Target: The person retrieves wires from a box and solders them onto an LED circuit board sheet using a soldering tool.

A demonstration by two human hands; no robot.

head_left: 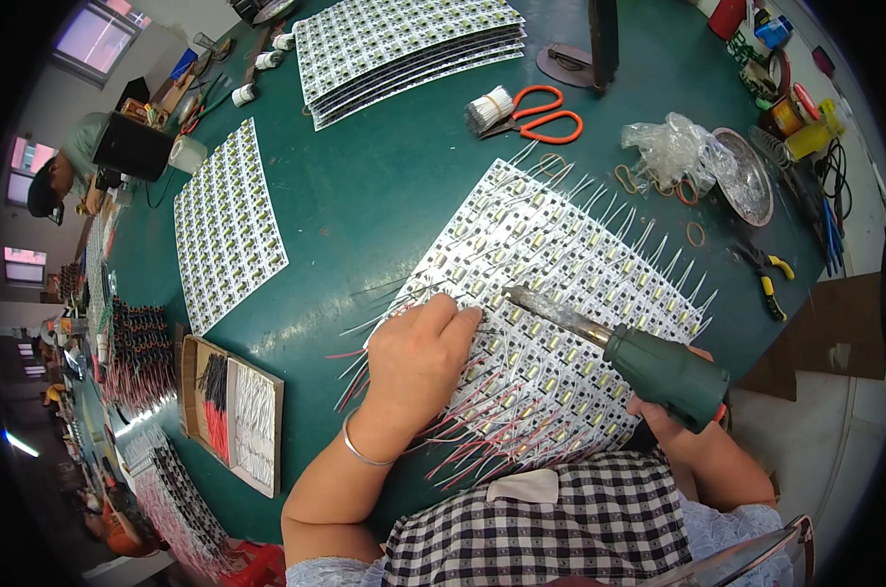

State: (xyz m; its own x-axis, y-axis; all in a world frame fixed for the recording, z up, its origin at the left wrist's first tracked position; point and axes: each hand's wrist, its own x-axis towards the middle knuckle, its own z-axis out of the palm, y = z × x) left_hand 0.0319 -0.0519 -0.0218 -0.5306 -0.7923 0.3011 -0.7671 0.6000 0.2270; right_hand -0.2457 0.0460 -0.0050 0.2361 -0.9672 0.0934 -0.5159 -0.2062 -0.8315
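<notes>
A large white panel of small circuit boards (545, 249) lies slanted on the table in front of me, with thin white and red wires sticking out along its edges. My right hand (670, 416) is closed round the dark green handle of a soldering iron (663, 377). Its metal tip points left and reaches over the panel's middle, close to my left fingers. My left hand (418, 352) rests on the panel's left part, thumb and fingers pinched together. What they pinch is hidden; several thin wires (369, 311) stick out beside the knuckles.
A divided box of black, red and white wires (235, 416) stands left. Behind lie another board panel (230, 230), a stack of panels (404, 49), orange-handled scissors (550, 115) and a bundle of white wires (489, 108). Right are a metal dish (746, 176), plastic film (673, 152) and pliers (768, 279).
</notes>
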